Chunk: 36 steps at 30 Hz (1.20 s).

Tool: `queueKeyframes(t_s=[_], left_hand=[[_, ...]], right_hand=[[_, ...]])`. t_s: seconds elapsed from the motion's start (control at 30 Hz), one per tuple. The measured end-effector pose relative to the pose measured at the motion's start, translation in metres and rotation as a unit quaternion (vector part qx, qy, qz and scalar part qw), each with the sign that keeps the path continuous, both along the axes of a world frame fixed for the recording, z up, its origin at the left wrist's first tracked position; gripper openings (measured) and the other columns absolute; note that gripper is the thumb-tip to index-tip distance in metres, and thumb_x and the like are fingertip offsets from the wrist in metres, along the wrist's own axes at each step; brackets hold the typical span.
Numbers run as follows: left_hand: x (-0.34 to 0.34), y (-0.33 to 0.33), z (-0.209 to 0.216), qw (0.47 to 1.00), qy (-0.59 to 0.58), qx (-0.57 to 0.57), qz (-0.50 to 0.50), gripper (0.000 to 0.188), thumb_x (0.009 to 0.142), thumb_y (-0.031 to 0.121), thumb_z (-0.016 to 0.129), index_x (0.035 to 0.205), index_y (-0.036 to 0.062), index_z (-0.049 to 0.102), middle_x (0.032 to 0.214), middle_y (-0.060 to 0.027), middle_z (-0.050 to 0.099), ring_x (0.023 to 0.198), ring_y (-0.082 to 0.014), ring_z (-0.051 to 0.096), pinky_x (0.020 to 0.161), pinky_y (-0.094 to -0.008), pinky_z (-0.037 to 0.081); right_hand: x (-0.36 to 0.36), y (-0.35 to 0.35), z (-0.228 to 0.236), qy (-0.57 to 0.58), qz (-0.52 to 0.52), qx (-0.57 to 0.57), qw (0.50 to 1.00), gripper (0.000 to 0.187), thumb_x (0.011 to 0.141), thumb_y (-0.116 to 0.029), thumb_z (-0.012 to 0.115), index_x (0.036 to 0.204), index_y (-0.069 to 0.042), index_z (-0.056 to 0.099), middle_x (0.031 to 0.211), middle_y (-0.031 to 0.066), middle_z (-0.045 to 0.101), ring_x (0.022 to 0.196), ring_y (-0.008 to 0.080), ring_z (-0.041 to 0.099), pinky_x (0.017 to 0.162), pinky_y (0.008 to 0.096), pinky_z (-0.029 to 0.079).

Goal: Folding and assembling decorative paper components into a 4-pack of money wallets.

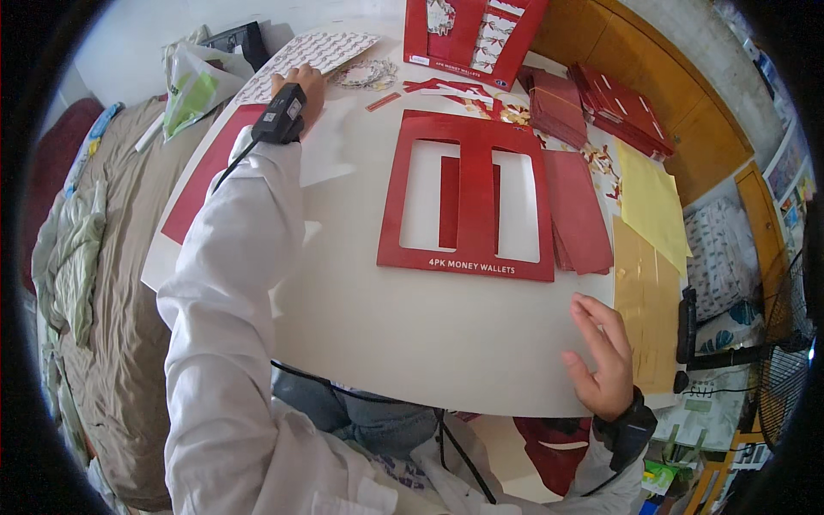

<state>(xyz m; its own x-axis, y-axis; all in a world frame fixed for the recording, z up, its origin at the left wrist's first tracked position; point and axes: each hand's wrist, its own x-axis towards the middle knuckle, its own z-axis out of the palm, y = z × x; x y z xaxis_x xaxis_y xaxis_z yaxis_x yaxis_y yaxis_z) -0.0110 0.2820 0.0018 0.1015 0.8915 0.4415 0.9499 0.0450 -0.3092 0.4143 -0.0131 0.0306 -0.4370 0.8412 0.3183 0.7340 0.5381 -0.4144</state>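
Your left hand (302, 90) is way out at the far left of the table, over the near part of the patterned sheet (319, 49). Your wrist gadget (281, 116) blocks most of those fingers, so I can't tell whether they're pinching the sheet or just resting on it. Your right hand (605, 356) is easier: nothing in it, fingers close together, thumb sticking out away from them, near the table's front edge. Closest to it are the tan sheets (645, 296) on its right and the pile of plain red envelopes (577, 215) further up.

The red card frame (474, 197) lies flat mid-table between your hands, two tall windows cut in it, a darker red strip showing in each. Its right side is right up by that envelope pile. Under your left forearm there's a red sheet (202, 189), partly covered by your sleeve.

Further out, a yellow sheet (648, 202) overlaps the tan ones, a banded red bundle (558, 107) sits at the back beside another red stack (620, 110), and a red windowed package (472, 39) is behind your frame. Off to your left: a plastic bag (199, 90) and the bed (120, 309).
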Motion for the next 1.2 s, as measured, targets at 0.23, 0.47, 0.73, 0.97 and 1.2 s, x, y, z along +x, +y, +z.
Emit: queueKeyframes(t_s=[0.23, 0.47, 0.73, 0.97, 1.2], left_hand=[[-0.034, 0.003, 0.039, 0.973, 0.140, 0.165, -0.077, 0.027, 0.082, 0.015, 0.056, 0.105, 0.0051, 0.047, 0.096, -0.0100, 0.051, 0.088, -0.0251, 0.057, 0.073, -0.0353, 0.053], [-0.040, -0.078, 0.119, 0.938, 0.135, 0.251, -0.197, 0.014, 0.085, 0.009, 0.055, 0.097, 0.0037, 0.049, 0.092, -0.0100, 0.051, 0.087, -0.0281, 0.056, 0.074, -0.0367, 0.050], [-0.016, -0.236, 0.156, 0.896, 0.155, 0.262, -0.324, 0.021, 0.079, 0.004, 0.062, 0.098, 0.0035, 0.053, 0.100, -0.0095, 0.057, 0.092, -0.0272, 0.059, 0.076, -0.0359, 0.052], [0.026, -0.328, 0.175, 0.821, 0.220, 0.308, -0.429, 0.036, 0.068, 0.007, 0.069, 0.101, 0.0014, 0.055, 0.097, -0.0120, 0.063, 0.081, -0.0229, 0.063, 0.068, -0.0317, 0.048], [0.036, -0.315, 0.151, 0.813, 0.151, 0.387, -0.407, 0.051, 0.076, 0.009, 0.067, 0.124, 0.0148, 0.052, 0.125, -0.0084, 0.057, 0.112, -0.0238, 0.056, 0.093, -0.0375, 0.043]], right_hand=[[-0.001, -0.001, 0.002, 0.003, 0.023, -0.006, 1.000, 0.050, 0.076, -0.012, 0.065, 0.123, 0.003, 0.054, 0.126, 0.0200, 0.051, 0.111, 0.0349, 0.052, 0.094, 0.0409, 0.041], [-0.022, 0.009, 0.016, 0.010, 0.061, 0.060, 0.996, 0.052, 0.075, -0.009, 0.065, 0.124, 0.002, 0.053, 0.127, 0.0203, 0.050, 0.112, 0.0348, 0.052, 0.093, 0.0403, 0.042], [-0.125, 0.037, 0.085, 0.046, 0.095, 0.386, 0.916, 0.076, 0.069, -0.020, 0.078, 0.136, -0.007, 0.044, 0.139, 0.0158, 0.040, 0.127, 0.0332, 0.039, 0.100, 0.0396, 0.038], [-0.175, 0.025, 0.107, -0.032, 0.074, 0.394, 0.916, 0.050, 0.075, -0.023, 0.072, 0.121, -0.013, 0.055, 0.105, 0.0068, 0.063, 0.093, 0.0263, 0.061, 0.075, 0.0356, 0.050], [-0.135, 0.035, 0.135, -0.112, -0.017, 0.661, 0.741, 0.014, 0.075, -0.009, 0.061, 0.087, -0.017, 0.061, 0.081, -0.0004, 0.059, 0.075, 0.0163, 0.061, 0.061, 0.0309, 0.049]])
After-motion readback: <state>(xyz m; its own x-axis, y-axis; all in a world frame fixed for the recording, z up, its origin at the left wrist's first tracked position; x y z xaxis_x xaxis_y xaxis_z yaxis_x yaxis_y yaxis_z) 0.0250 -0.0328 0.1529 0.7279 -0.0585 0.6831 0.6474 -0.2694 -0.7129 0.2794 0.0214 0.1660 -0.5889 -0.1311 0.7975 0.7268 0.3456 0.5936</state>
